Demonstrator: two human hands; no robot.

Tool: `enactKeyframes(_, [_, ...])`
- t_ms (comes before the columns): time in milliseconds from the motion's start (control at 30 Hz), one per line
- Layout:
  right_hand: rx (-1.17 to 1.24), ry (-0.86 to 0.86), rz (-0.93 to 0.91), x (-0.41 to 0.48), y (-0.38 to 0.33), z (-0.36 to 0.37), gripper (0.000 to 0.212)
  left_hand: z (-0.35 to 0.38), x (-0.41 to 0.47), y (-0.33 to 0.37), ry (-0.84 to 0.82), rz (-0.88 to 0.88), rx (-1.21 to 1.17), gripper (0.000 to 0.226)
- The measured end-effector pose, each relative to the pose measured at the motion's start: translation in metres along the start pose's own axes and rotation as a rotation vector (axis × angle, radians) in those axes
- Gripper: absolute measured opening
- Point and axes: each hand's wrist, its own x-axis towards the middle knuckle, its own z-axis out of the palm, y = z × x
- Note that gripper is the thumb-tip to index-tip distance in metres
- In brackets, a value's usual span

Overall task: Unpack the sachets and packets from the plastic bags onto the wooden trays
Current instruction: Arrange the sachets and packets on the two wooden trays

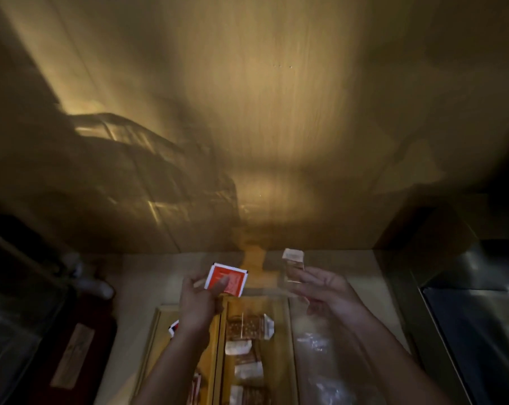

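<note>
My left hand [199,302] pinches a red sachet with a white border [228,279], held up above the far end of the wooden trays. My right hand [323,290] holds a small clear packet with brown contents [293,266] upright between its fingers. Below them the middle wooden tray [285,346] holds several brown and white packets [249,327]. The left wooden tray [156,340] shows red sachets [174,327], partly hidden by my left forearm. A crumpled clear plastic bag [320,361] lies to the right of the trays, under my right arm.
A wooden wall [247,112] rises just behind the counter. A dark red box with a label [72,352] stands at the left, with a dark glass-fronted case [13,317] beside it. A metal sink [475,317] sits at the right.
</note>
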Motion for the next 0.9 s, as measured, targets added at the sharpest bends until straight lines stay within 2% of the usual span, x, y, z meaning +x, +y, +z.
enactKeyframes(100, [0.024, 0.127, -0.01, -0.008, 0.018, 0.016, 0.021, -0.03, -0.015, -0.012, -0.023, -0.014, 0.022, 0.012])
enactKeyframes(167, [0.035, 0.152, 0.019, -0.015, 0.029, 0.027, 0.005, -0.047, -0.028, -0.02, -0.039, -0.038, 0.024, 0.013])
enactKeyframes(400, [0.007, 0.165, 0.117, -0.039, 0.059, 0.057, 0.001, -0.096, -0.056, -0.057, 0.037, -0.202, -0.111, 0.02])
enactKeyframes(633, [-0.179, 0.16, 0.172, -0.047, 0.086, 0.068, 0.022, -0.124, -0.079, -0.08, 0.151, -0.201, -0.082, 0.018])
enactKeyframes(900, [-0.435, 0.153, 0.119, -0.048, 0.099, 0.073, 0.026, -0.124, -0.078, -0.093, 0.172, -0.241, 0.046, 0.007])
